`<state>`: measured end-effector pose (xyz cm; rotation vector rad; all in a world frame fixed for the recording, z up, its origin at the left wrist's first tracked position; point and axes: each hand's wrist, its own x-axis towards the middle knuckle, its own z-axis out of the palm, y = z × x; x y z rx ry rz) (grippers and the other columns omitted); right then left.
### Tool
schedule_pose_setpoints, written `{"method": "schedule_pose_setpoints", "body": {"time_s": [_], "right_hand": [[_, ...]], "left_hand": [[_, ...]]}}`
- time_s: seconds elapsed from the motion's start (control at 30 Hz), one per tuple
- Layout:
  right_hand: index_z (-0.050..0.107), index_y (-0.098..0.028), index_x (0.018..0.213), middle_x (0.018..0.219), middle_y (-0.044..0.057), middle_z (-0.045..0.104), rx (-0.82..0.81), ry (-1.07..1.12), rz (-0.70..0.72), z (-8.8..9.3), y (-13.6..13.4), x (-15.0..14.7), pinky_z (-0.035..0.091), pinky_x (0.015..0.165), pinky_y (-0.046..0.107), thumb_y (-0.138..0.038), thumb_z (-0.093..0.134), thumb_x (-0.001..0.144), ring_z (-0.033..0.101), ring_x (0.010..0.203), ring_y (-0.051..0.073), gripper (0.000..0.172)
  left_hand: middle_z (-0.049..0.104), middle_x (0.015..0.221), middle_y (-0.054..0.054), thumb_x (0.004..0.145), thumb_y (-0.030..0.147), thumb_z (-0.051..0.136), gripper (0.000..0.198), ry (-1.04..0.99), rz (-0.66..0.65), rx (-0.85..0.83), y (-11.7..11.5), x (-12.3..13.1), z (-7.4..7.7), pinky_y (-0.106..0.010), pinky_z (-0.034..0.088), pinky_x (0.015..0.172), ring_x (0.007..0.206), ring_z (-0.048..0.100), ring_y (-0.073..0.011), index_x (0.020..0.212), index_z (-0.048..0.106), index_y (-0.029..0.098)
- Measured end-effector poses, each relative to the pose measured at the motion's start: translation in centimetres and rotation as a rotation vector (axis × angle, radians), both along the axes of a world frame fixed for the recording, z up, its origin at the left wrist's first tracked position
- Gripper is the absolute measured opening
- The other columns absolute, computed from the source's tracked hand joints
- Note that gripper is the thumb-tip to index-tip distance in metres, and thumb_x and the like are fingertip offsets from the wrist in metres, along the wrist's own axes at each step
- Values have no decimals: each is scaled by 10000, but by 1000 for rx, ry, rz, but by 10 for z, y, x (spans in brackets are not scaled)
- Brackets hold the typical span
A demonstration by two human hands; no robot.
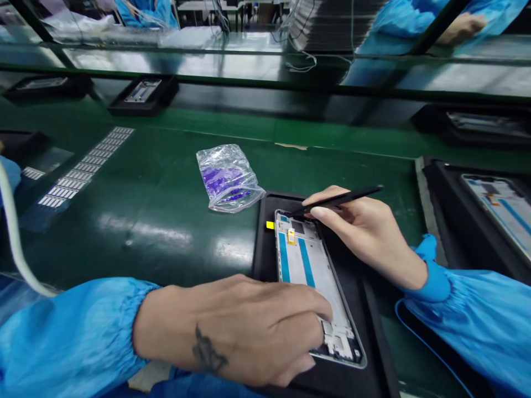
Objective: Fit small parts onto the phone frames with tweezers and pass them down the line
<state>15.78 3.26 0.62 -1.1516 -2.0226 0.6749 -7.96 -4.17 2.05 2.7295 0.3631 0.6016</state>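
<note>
A silver phone frame (338,282) with blue adhesive strips, a small yellow label and a yellow tab lies in a black tray (265,260). My right hand (365,226) pinches slim black tweezers (344,197), their tip down at the frame's top end. Across the lower part of the frame is my left hand (253,326), fingers curled over it and gripping its sides as far as shows; the fingertips are partly hidden. Beyond the tray lies a clear zip bag (228,178) with purple contents.
A strip of metal-looking stickers (89,166) lies on the green bench (157,215) at left. More black trays with phone frames stand on the raised back ledge, and another tray (452,215) stands at right. A white hose (14,232) hangs at left. Co-workers' blue sleeves show behind.
</note>
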Motion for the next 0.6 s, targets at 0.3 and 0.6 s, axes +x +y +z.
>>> {"method": "schedule_pose_setpoints", "body": {"time_s": [0.3, 0.6], "right_hand": [[716, -197, 976, 963, 48, 734, 83, -55, 32, -1, -2, 1, 534, 692, 288, -329, 582, 958, 685, 805, 171, 189], [714, -219, 1002, 963, 50, 739, 112, -109, 65, -1, -3, 2, 548, 759, 329, -314, 579, 955, 699, 844, 194, 172]], "left_hand": [[682, 1280, -41, 1016, 200, 432, 135, -86, 63, -306, -2, -6, -1, -184, 564, 837, 1255, 611, -115, 883, 455, 210], [716, 1212, -49, 1010, 186, 438, 119, -133, 75, -260, -4, -3, -2, -170, 561, 874, 1277, 595, -94, 894, 435, 214]]}}
